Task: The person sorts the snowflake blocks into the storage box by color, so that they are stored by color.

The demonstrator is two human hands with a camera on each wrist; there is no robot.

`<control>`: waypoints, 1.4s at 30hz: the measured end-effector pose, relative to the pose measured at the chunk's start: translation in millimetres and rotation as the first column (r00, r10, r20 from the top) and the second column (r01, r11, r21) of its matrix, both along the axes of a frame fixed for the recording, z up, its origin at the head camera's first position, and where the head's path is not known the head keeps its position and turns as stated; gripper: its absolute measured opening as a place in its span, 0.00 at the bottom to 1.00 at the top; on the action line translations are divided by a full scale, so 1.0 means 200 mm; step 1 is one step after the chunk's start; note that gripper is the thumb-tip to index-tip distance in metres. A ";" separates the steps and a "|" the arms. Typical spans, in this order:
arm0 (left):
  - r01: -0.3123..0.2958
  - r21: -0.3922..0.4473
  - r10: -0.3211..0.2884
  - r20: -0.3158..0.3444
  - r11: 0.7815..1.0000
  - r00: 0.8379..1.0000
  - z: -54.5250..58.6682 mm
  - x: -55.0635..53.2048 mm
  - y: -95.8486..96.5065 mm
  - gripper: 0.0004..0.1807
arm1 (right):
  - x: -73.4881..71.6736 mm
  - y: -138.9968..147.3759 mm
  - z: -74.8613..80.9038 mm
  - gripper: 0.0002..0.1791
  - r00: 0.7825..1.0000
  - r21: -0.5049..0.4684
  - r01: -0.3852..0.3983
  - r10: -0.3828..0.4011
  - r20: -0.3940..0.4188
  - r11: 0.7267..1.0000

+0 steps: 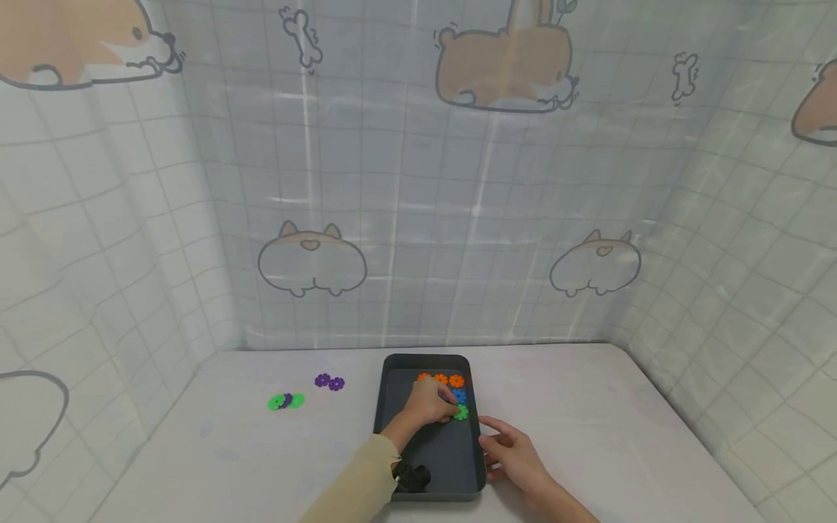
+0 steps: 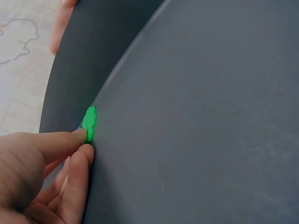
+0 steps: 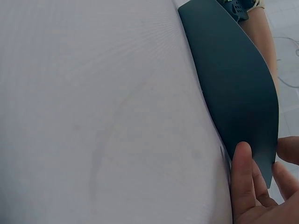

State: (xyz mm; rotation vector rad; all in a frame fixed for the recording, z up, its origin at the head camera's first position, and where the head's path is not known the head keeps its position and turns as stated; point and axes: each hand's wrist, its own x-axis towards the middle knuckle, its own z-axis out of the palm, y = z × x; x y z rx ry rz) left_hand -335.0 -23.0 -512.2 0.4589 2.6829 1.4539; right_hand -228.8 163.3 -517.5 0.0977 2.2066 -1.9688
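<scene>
My left hand (image 1: 428, 402) reaches into a dark grey tray (image 1: 434, 465). Its thumb and fingers pinch a green flower-shaped disc (image 2: 90, 124), which stands on edge against the tray floor in the left wrist view. In the head view this green disc (image 1: 461, 412) lies just below a blue disc (image 1: 460, 396) along the tray's right side. Orange discs (image 1: 456, 380) form a row at the far end, partly covered by the hand. Outside the right wall, my right hand (image 1: 516, 456) touches the tray's side (image 3: 233, 93) with relaxed fingers.
On the white table (image 1: 261, 465), left of the tray, lie two purple discs (image 1: 336, 383). Nearer are green discs (image 1: 276, 402) with a purple one (image 1: 286, 400) between them. A black wrist device (image 1: 413, 477) is on the left wrist. Patterned curtains (image 1: 418, 290) enclose the table.
</scene>
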 end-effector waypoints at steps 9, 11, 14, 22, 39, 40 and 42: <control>-0.015 0.006 0.015 0.000 1.000 1.000 -0.02 -0.01 0.00 0.04 | 0.01 0.00 0.00 0.29 1.000 0.007 0.008 -0.008 0.001 1.000; -0.016 0.009 0.016 -0.006 1.000 1.000 -0.03 -0.01 0.00 0.04 | 0.01 0.00 0.00 0.29 1.000 0.004 0.005 -0.005 0.000 1.000; -0.016 0.017 0.016 -0.011 1.000 1.000 -0.02 -0.01 0.00 0.04 | 0.01 -0.01 0.00 0.29 1.000 0.000 0.002 -0.002 -0.001 1.000; 0.011 0.075 -0.012 0.017 0.997 1.000 0.00 0.02 -0.02 0.04 | 0.01 -0.01 -0.02 0.30 1.000 0.001 0.005 -0.005 -0.001 1.000; 0.137 0.102 -0.121 -0.152 0.985 0.981 0.14 0.05 -0.26 0.08 | 0.02 -0.02 -0.04 0.30 1.000 0.011 0.019 -0.019 -0.008 1.000; 0.127 0.104 -0.110 -0.158 0.986 0.981 0.15 0.05 -0.29 0.08 | 0.02 -0.02 -0.04 0.30 1.000 0.012 0.022 -0.022 -0.006 1.000; 0.103 0.111 -0.085 -0.156 0.988 0.984 0.15 0.06 -0.35 0.07 | 0.02 -0.02 -0.03 0.29 1.000 0.015 0.026 -0.026 -0.009 1.000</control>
